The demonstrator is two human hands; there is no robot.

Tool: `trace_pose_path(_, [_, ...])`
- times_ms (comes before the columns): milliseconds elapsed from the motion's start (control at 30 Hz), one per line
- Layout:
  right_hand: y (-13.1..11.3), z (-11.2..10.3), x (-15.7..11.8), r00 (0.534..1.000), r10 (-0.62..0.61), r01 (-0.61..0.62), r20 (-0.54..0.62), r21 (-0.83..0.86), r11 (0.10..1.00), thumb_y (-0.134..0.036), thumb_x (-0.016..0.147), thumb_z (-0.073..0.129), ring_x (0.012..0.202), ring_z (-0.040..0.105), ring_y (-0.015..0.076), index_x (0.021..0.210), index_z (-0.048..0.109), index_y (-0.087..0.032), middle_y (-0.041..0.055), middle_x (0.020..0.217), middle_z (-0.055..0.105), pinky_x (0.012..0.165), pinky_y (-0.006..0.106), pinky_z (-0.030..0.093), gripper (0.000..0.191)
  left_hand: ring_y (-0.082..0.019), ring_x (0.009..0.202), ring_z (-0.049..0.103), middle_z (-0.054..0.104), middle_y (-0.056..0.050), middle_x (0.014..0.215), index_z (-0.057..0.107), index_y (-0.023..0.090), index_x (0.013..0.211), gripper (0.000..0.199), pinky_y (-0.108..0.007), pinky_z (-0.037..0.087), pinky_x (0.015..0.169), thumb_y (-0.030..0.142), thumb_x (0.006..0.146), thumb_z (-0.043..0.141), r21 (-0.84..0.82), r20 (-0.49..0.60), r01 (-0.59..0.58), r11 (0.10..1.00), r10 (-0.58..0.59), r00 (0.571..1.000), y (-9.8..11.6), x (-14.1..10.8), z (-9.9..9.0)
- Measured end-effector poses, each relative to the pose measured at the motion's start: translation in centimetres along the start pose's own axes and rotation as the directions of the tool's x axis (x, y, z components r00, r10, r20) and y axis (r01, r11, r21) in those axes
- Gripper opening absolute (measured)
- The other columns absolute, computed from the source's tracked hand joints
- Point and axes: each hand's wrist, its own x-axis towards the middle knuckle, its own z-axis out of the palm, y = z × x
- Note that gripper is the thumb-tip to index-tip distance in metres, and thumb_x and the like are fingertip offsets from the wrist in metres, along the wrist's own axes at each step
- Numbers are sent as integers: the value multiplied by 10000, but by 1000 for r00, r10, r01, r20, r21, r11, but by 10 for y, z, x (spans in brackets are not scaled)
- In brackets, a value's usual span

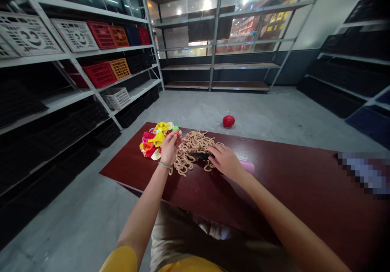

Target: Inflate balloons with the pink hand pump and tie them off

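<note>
Yellow sleeve (pixel 118 260) nearest. Hands apart: left hand (pixel 169 148) pinches orange scrap (pixel 177 133) by balloon heap (pixel 154 144), right hand (pixel 224 160) touches black scissors (pixel 198 155) among tan curls (pixel 187 152); hasty grab risks nicks.

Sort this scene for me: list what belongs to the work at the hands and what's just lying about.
In the work: left hand pinching a small balloon; heap of deflated balloons; curled tan strips; right hand over black-handled scissors.

Lying about: inflated red balloon on the floor; pink object; plastic crates on the shelves.

Metal shelving (pixel 73 54) left — plastic crates (pixel 102 35) on it; red balloon (pixel 228 121) on concrete floor (pixel 274 109) beyond table (pixel 289 182).
</note>
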Motion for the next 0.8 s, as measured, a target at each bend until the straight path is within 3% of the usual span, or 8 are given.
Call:
trace_pose_path(167, [36, -17, -32, 982, 56, -40, 178, -92, 995, -522, 860, 580, 1017, 602, 255, 1354, 506, -234, 101, 1222, 632, 834, 376, 424, 576, -134, 920, 673, 702, -61, 1056, 678, 195, 1040, 225, -318, 524, 907, 340, 872, 635, -238, 89, 100, 966, -81, 993, -2, -2, 45])
trace_pose_path(300, [38, -14, -52, 976, 126, -98, 176, -158, 983, -571, 881, 529, 926, 623, 242, 1340, 524, -219, 103, 1104, 676, 787, 352, 402, 578, -132, 927, 679, 710, -55, 1022, 667, 183, 916, 167, -314, 518, 931, 340, 887, 619, -326, 145, 178, 928, -137, 980, -20, -1, 67])
trace_pose_path(467, [33, -10, -61, 979, 122, -93, 163, -171, 981, -563, 898, 513, 885, 626, 228, 1328, 530, -229, 81, 1058, 683, 767, 343, 404, 545, -147, 960, 679, 704, -55, 1040, 640, 191, 975, 177, -350, 509, 970, 343, 884, 628, -250, 197, 226, 942, -179, 964, -38, -5, 58])
trace_pose_path(600, [48, -18, -65, 984, 133, -107, 118, -203, 973, -543, 894, 530, 938, 626, 249, 1317, 539, -205, 95, 1127, 670, 792, 364, 426, 542, -149, 1024, 663, 688, -44, 1098, 622, 217, 1037, 195, -358, 495, 1007, 311, 868, 647, -226, 149, 146, 963, -114, 982, -37, -1, 43])
trace_pose_path(700, [59, -26, -69, 986, 164, -153, 29, -236, 960, -528, 888, 542, 940, 630, 269, 1314, 545, -186, 112, 1118, 675, 787, 378, 443, 546, -175, 1105, 636, 675, -58, 1149, 605, 227, 1097, 243, -392, 476, 1039, 308, 870, 639, -204, 106, 95, 974, -75, 992, -34, 2, 38])
trace_pose_path(800, [58, -29, -69, 977, 191, -206, -99, -184, 961, -512, 890, 546, 943, 638, 269, 1329, 531, -186, 121, 1123, 676, 793, 373, 465, 547, -199, 1164, 608, 663, -75, 1192, 598, 227, 1142, 260, -415, 467, 1050, 326, 902, 586, -247, 96, 123, 961, -102, 990, -35, -1, 41])
